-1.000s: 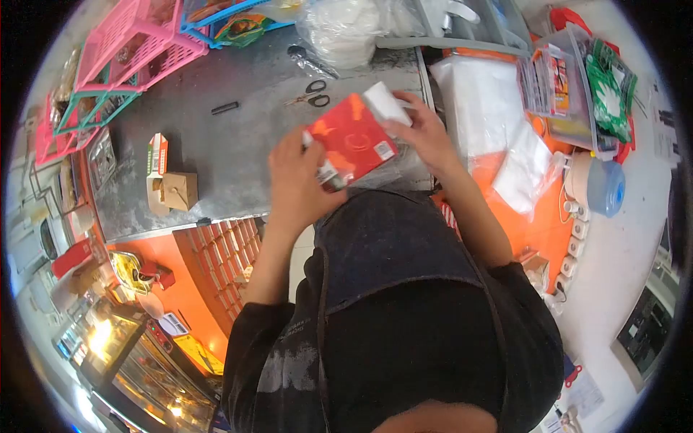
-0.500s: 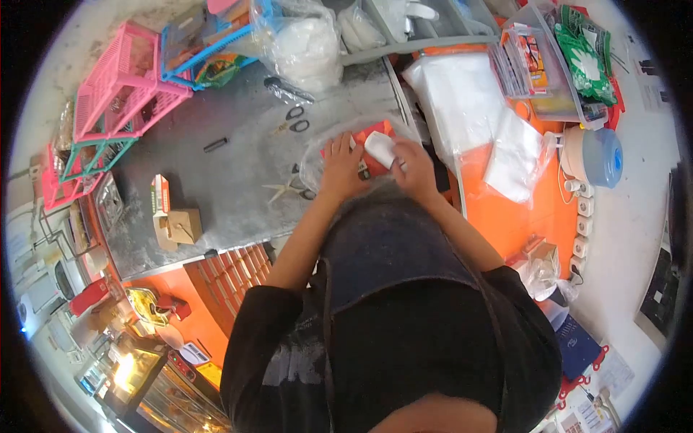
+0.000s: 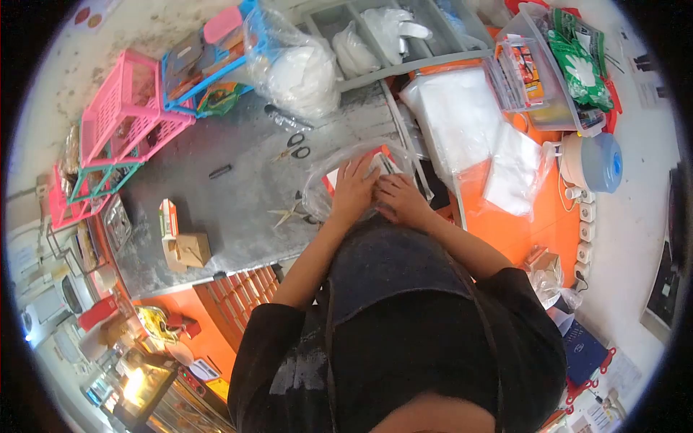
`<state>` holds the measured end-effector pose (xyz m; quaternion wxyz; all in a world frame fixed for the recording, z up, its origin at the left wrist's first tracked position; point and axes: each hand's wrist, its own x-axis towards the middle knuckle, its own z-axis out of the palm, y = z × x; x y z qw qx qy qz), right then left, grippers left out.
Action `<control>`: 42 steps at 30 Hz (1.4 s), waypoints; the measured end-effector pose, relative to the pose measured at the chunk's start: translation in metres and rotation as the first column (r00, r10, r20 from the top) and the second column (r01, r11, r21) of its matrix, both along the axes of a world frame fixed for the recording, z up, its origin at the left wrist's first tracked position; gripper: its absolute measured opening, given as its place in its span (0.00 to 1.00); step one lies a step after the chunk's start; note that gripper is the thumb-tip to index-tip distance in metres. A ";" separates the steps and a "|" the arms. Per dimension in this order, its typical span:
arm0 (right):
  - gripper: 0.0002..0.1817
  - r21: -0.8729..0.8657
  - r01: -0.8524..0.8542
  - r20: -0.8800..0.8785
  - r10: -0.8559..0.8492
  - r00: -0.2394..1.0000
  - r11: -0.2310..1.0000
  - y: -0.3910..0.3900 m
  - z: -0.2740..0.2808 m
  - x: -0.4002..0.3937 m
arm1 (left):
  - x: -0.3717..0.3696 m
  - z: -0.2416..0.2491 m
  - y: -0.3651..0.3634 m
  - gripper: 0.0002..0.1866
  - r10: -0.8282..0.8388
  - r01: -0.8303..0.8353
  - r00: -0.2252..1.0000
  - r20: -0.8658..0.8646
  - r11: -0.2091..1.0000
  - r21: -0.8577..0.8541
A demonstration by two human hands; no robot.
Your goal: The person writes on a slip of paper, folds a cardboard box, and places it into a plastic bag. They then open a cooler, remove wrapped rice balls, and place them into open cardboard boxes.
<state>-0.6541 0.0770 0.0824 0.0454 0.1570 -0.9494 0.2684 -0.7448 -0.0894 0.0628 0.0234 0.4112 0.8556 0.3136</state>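
Observation:
On the grey metal table, a red-and-white printed piece lies on a crumpled clear plastic bag, close in front of my apron. My left hand presses flat on its left part, fingers stretched forward. Beside it, my right hand rests on the near right part with its fingers laid out and angled toward the left hand. The hands cover much of the piece. One pair of scissors sits left of the bag, its handles partly under the plastic. Farther back lies black-handled scissors.
A small brown cardboard box stands at the table's left front. Pink baskets line the left side. A grey divided tray spans the back. White plastic sheets lie on the orange surface to the right.
The white folded piece in my right hand no longer shows. My right hand has come down and left, flattening onto the printed piece beside my left hand. The view has shifted slightly.

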 end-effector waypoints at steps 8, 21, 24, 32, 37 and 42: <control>0.13 -0.277 0.474 -0.187 -0.531 0.827 0.836 0.103 0.006 -0.117 | -0.007 0.003 -0.027 0.18 -0.062 0.062 0.998 0.018 0.998 -0.014; 0.19 -0.139 0.830 0.069 -0.831 0.552 0.540 0.156 -0.033 -0.336 | -0.006 0.000 -0.045 0.19 0.019 -0.011 0.998 0.059 0.992 -0.123; 0.13 -0.307 0.723 0.103 -0.734 0.672 0.619 0.167 0.003 -0.327 | -0.009 0.001 -0.039 0.18 0.016 -0.009 0.997 0.075 0.995 -0.095; 0.26 -0.470 0.757 0.378 -0.671 0.638 0.455 0.193 0.039 -0.315 | -0.006 0.005 -0.039 0.17 0.030 -0.026 0.998 0.056 0.997 -0.071; 0.17 -0.269 0.745 0.555 -0.535 0.637 0.610 0.178 -0.042 -0.339 | -0.003 0.005 -0.038 0.17 0.065 -0.063 0.995 0.070 0.998 -0.032; 0.17 -0.348 0.712 0.058 -0.744 0.665 0.610 0.178 0.015 -0.349 | 0.005 -0.004 -0.040 0.17 0.125 -0.128 0.986 0.107 0.992 0.021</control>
